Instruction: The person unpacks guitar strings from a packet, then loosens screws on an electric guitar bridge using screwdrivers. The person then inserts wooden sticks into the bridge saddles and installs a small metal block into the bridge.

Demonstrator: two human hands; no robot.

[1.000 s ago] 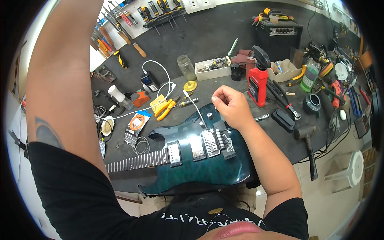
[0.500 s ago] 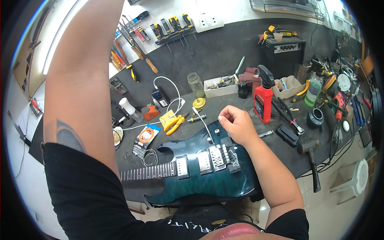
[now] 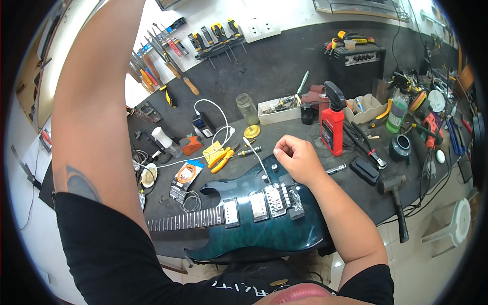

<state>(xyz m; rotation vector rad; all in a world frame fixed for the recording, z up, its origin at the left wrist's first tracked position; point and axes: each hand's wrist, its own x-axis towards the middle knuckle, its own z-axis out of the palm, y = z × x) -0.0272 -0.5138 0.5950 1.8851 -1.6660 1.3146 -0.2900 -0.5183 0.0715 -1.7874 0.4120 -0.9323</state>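
Observation:
A dark teal electric guitar (image 3: 264, 234) lies face up along the near edge of the workbench, its fretted neck (image 3: 185, 220) running left behind my raised left arm. No strings can be made out over its metal bridge (image 3: 276, 200). A thin tremolo arm (image 3: 257, 158) with a white tip slants up from the bridge. Over the guitar's far right edge is my right hand (image 3: 297, 158), fingers curled and thumb against the index finger; whatever they may hold is hidden. Beside that wrist a metal-handled tool (image 3: 336, 169) sticks out. My left hand is beyond the upper edge of the view.
Yellow-handled pliers (image 3: 221, 159), a string packet (image 3: 185, 176) and a coiled wire lie behind the neck. A red spray bottle (image 3: 332, 127), a black case (image 3: 365, 171) and a hammer (image 3: 394, 190) stand or lie to the right. Screwdrivers (image 3: 217, 34) hang on the wall.
My left arm has shifted slightly left, uncovering more of the bench and hanging tools beside it. The view has tilted a little. My right hand stays curled in nearly the same place.

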